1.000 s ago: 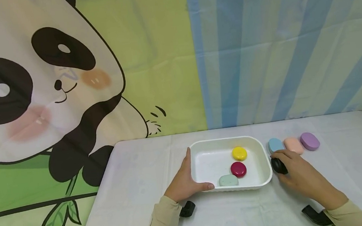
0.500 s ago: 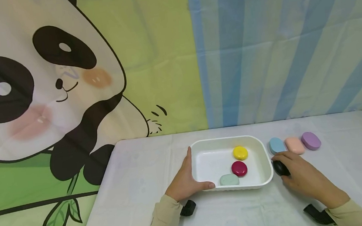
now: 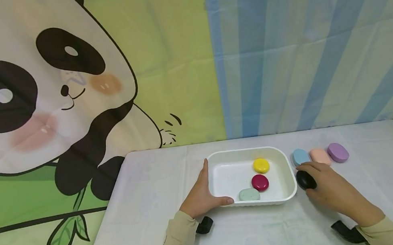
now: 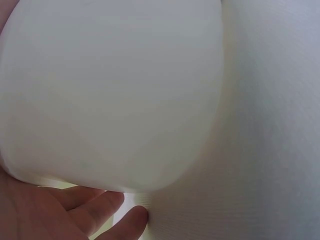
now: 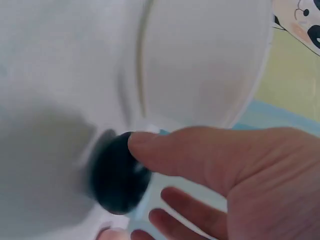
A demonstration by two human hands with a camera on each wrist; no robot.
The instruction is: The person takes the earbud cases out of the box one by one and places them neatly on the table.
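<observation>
A white rectangular tray [image 3: 224, 178] stands on the table. My left hand [image 3: 201, 196] holds its left end, thumb on the front rim and fingers along the side; the left wrist view shows the fingers [image 4: 97, 210] beyond the tray's wall. Inside the tray lie a yellow disc [image 3: 261, 165], a dark red disc [image 3: 260, 182] and a pale green oval piece [image 3: 249, 194]. Just right of the tray, my right hand [image 3: 333, 189] pinches a smooth black oval piece [image 3: 306, 180]. In the right wrist view my thumb presses on the black piece [image 5: 117, 175], close to the table.
Behind my right hand, a light blue piece [image 3: 300, 156], a peach piece [image 3: 319, 157] and a purple piece [image 3: 338, 152] lie in a row on the white-covered table [image 3: 159, 175]. A printed panda curtain [image 3: 171, 60] hangs at the table's back edge.
My right hand has turned slightly and shifted a little right, so more of the black oval piece shows. The left hand and the tray stay in place.
</observation>
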